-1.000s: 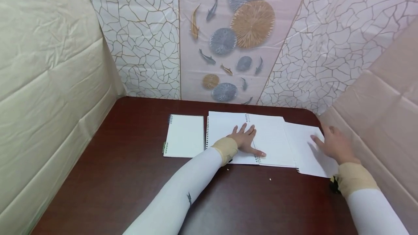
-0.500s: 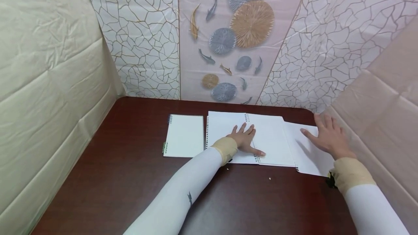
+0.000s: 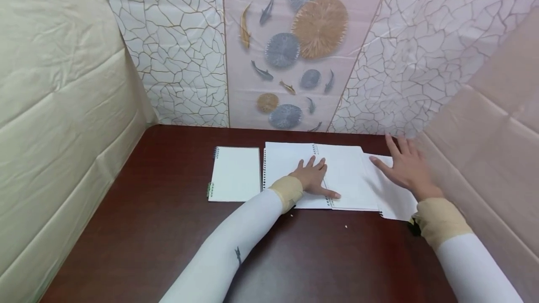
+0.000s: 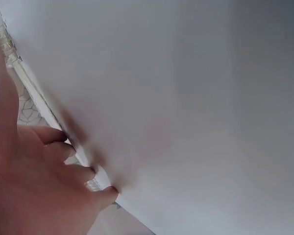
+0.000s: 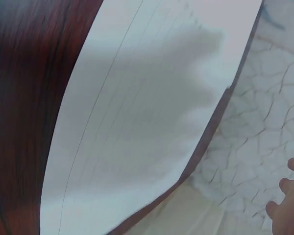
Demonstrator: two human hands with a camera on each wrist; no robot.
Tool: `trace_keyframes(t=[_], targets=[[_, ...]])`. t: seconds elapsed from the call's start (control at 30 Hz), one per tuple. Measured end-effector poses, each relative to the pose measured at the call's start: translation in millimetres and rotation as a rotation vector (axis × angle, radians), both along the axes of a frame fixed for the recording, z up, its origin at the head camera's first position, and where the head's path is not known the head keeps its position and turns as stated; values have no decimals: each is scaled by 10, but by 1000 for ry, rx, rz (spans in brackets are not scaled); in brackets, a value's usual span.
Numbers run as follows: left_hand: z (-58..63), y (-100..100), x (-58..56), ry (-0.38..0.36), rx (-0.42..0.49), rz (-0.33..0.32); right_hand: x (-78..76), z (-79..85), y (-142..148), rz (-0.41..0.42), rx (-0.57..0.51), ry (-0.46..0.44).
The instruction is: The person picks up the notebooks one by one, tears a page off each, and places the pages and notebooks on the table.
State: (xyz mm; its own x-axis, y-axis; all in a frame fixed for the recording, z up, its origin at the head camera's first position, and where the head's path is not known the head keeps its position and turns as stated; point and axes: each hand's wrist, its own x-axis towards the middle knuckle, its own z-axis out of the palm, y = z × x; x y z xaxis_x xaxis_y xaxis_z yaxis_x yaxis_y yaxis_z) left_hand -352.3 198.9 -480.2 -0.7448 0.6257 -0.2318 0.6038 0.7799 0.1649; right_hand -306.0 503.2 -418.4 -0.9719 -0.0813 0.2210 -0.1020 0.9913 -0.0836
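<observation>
My left hand (image 3: 310, 179) rests with spread fingers across the middle of an open spiral notebook (image 3: 346, 165), over its coil binding. In the left wrist view the fingertips (image 4: 108, 195) press along the binding beside a broad blank page. Another white sheet (image 3: 397, 202) sticks out from under the notebook's right side, with binding holes showing at its lower left corner. Above this sheet hovers my right hand (image 3: 406, 167), fingers extended, thumb apart, holding nothing. Its shadow falls on the lined paper (image 5: 122, 122) in the right wrist view.
A smaller spiral notepad (image 3: 236, 174) lies just left of the notebook on the dark red-brown table (image 3: 168, 237). Tiny paper scraps (image 3: 346, 226) lie in front. A patterned cloth (image 3: 181, 50) hangs behind the table, and pale padded walls (image 3: 484, 153) stand at both sides.
My right hand has left the right sheet's outer edge, straightened its fingers and moved left and away from me over the sheet. The left hand stays on the notebook. The head view shifts slightly.
</observation>
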Motion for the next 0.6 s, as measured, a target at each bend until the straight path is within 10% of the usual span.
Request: trace_keyframes(t=[0.3,0.6], targets=[[85,-157,-163,169,134,55,28,-131,-375,93,-121,-13],[227,-934,-628,170,149,347,118,-330,-429,73,-32,-224]])
